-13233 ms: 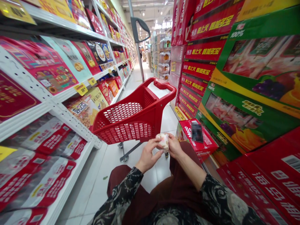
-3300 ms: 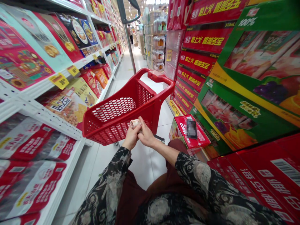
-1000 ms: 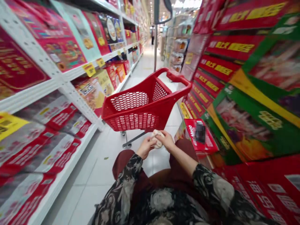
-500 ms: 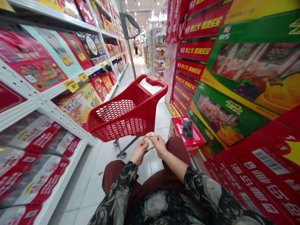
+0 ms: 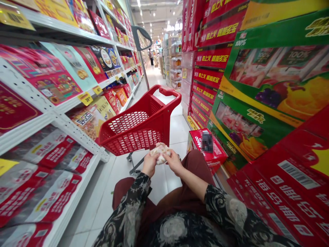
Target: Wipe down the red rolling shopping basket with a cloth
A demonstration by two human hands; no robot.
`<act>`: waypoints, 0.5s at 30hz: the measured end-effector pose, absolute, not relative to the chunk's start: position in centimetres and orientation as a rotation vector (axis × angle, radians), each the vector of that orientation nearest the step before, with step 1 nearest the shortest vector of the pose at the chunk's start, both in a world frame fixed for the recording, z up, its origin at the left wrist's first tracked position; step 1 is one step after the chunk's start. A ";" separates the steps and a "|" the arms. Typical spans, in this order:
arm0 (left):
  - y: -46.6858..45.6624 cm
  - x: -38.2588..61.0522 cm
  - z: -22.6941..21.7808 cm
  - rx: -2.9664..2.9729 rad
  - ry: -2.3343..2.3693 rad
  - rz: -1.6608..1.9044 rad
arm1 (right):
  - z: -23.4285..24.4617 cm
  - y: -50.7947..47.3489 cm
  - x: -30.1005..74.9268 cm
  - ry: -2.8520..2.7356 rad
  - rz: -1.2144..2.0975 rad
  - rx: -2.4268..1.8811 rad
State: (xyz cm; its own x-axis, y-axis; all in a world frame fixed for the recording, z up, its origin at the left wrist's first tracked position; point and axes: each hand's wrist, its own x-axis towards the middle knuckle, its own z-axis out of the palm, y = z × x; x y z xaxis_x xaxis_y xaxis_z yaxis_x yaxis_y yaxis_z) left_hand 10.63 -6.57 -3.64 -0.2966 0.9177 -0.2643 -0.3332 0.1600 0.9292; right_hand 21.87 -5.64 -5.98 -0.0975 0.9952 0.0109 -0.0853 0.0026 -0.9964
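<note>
Head view: the person's left hand [image 5: 149,164] and right hand [image 5: 174,162] both hold a soft pale lump [image 5: 159,153], low in the middle of the picture. The fingers curl close around it from each side. It may be food, but it is hard to tell. It sits in the air just behind the red cart [image 5: 133,144], not in it. A red box [image 5: 207,145] stands on the floor near the right hand, and the lump looks only partly pulled apart or unwrapped, if at all.
</note>
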 end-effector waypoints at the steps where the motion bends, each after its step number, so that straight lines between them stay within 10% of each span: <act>1: -6.1 9.9 -3.5 0.661 1.348 1.388 | -5.5 -5.4 22.2 -1.374 1.105 -1.098; 6: -3.7 7.7 -2.0 0.903 1.369 1.138 | -3.4 -4.5 22.4 -1.977 0.442 -0.724; 15: -1.9 8.6 -0.4 0.933 1.284 0.993 | -6.3 -3.9 19.6 -1.610 0.869 -0.963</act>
